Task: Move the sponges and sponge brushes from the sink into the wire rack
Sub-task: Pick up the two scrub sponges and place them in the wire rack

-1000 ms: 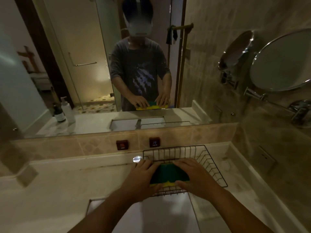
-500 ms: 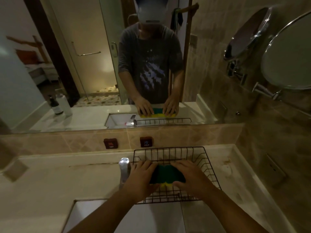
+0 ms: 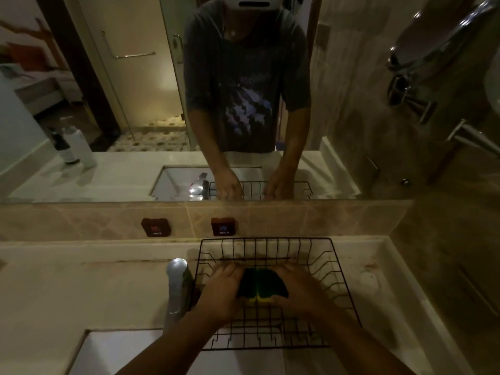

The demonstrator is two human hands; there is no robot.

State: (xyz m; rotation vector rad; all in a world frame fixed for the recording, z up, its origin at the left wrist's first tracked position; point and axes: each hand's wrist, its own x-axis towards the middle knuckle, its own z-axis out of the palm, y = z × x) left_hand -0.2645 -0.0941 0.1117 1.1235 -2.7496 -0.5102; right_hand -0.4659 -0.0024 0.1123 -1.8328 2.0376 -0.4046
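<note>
Two green-topped yellow sponges [image 3: 261,286] lie side by side inside the black wire rack [image 3: 335,269], low against its floor. My left hand [image 3: 220,293] grips the left sponge and my right hand [image 3: 300,290] grips the right one, fingers curled over their outer ends. The rack stands on the counter behind the white sink [image 3: 119,353], whose inside is mostly out of frame. No sponge brushes are visible.
A chrome faucet [image 3: 177,285] rises just left of the rack. Hot [image 3: 156,226] and cold [image 3: 223,226] buttons sit on the tiled backsplash under a wide mirror. The beige counter [image 3: 67,290] stretches left; a tiled side wall with a round mirror [image 3: 433,36] closes the right.
Both hands have carried the sponges forward and down from the rack's front edge into its middle. The camera has tilted down and come closer.
</note>
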